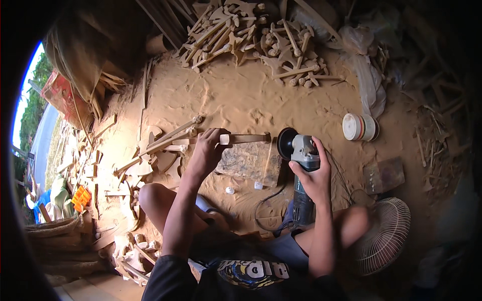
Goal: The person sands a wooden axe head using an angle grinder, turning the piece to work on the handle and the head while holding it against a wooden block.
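Observation:
My left hand (208, 144) is closed round a long, pale carved wooden piece (246, 139), held level above a worn wooden block (248, 163) on the dusty ground. The piece's free end points right, close to the black round disc (286, 143) of an angle grinder (303, 146). My right hand (317, 178) grips the grinder around its head, with the body hanging down between my legs. Whether the disc touches the wood or is spinning, I cannot tell. Two small white items, one round (230, 190) and one square (258, 185), lie before the block.
Carved pieces lie at the left (160, 150), with a larger heap (226, 32) at the back. A white tub (359, 127) lies on its side at the right, near a flat dark block (384, 175). The grinder's cord (258, 213) loops by my legs; a fan (386, 236) stands at lower right.

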### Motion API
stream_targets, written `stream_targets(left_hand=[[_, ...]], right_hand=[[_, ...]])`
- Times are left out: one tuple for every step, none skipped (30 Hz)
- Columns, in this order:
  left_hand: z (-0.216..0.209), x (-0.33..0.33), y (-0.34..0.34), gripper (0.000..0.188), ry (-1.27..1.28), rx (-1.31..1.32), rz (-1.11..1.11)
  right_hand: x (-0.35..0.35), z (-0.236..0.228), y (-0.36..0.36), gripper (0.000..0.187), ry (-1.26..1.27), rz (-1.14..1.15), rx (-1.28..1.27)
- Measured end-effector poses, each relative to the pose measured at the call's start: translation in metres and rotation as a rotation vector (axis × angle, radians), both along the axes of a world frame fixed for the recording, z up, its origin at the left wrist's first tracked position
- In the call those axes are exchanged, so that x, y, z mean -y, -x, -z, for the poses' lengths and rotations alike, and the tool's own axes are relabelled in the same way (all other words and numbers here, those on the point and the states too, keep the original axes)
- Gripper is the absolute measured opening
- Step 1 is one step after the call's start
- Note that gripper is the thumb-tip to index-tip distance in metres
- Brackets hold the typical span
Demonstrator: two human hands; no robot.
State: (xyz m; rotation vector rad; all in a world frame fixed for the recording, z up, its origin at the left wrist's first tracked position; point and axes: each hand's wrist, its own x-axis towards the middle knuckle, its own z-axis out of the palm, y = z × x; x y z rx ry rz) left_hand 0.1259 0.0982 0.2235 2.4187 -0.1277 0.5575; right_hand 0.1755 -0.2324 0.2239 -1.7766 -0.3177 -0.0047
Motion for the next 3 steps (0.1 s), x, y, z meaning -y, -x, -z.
stream_targets(left_hand=[[-0.005,-0.004,-0.001,0.025,0.025,0.006,0.007],[-0.001,-0.015,-0.003,0.027,0.007,-0.040,0.000],[-0.001,-0.016,-0.002,0.027,0.004,-0.044,0.004]], right_hand=[[-0.006,0.003,0.001,0.080,-0.008,0.003,-0.007],[-0.013,0.009,0.000,0.081,-0.096,-0.069,-0.069],[-0.020,0.016,-0.002,0.081,-0.180,-0.141,-0.129]])
